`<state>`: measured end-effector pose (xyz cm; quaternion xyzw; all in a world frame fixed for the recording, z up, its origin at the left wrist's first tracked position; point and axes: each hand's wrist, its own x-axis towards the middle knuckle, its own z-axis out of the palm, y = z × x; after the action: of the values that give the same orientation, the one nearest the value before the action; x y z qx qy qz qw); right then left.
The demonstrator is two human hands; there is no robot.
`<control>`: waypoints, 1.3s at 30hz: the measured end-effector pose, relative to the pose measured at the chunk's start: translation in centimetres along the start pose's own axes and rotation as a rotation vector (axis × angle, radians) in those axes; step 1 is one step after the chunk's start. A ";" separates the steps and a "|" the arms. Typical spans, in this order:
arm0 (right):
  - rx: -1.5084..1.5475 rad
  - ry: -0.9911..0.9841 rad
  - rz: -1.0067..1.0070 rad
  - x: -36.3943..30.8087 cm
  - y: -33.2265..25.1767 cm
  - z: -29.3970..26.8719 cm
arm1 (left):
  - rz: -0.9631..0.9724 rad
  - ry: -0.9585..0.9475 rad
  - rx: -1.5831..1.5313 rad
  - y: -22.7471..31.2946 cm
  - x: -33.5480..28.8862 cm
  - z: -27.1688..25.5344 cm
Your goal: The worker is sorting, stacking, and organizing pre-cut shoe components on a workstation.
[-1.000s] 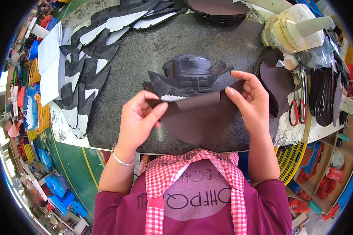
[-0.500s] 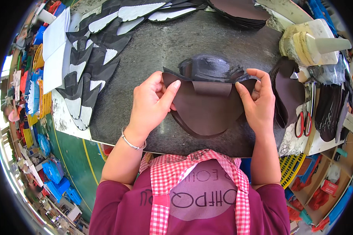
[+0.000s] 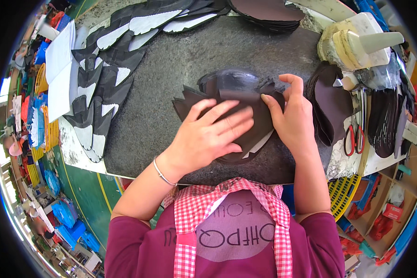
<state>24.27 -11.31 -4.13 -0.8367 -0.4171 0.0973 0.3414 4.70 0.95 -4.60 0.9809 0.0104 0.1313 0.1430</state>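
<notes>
A dark brown, leather-like piece [image 3: 259,121] with a rounded lower edge lies in front of me on the dark work mat [image 3: 148,129]. My left hand [image 3: 211,132] rests flat across its left part, fingers spread and slightly blurred. At the upper right edge, my right hand [image 3: 289,111] holds the piece with the thumb on top; its index finger arches up and its other fingers are partly hidden. Behind the piece shows a glossy black, wet-looking patch [image 3: 238,79]. Jagged dark edges stick out at the left, and a pale strip [image 3: 262,142] shows near the lower edge.
Black pieces with white patches [image 3: 111,36] line the left and far side, beside an open booklet [image 3: 60,69]. Brown pieces [image 3: 268,13] are stacked at the back. To the right are a nozzled white container [image 3: 354,44], dark cut pieces [image 3: 326,104] and red-handled scissors [image 3: 355,136].
My left hand has let go of the piece's upper left edge and moved right, onto its surface. The piece now lies lower on the mat; my right hand stays at its right edge.
</notes>
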 end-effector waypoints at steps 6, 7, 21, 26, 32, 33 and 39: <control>-0.309 -0.016 -0.323 -0.9 -1.2 -2.6 | -0.187 -0.188 0.036 -0.9 1.6 -1.3; -0.254 -0.163 -0.546 -1.0 -1.5 -2.8 | -0.215 -0.177 0.028 -1.2 2.0 -1.6; -0.202 -0.256 -0.503 -4.1 -3.0 -2.8 | -0.671 0.336 0.399 -19.4 1.2 -2.8; -0.221 0.325 -0.315 -5.6 0.9 -5.9 | -0.556 0.572 0.137 -15.7 2.3 -6.7; -0.111 0.311 0.069 -5.0 6.1 -8.3 | -0.010 0.657 0.291 -3.1 2.1 -8.2; -0.068 0.302 0.123 -5.1 5.8 -8.3 | 0.035 0.534 0.285 -0.5 1.1 -7.5; -0.074 0.246 0.028 -5.0 5.2 -7.4 | -0.006 0.090 0.096 5.1 -1.3 0.2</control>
<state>27.76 -20.95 -2.59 -0.8601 -0.3636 -0.0166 0.3574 3.43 -4.05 -3.73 0.9797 0.0258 0.1742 0.0956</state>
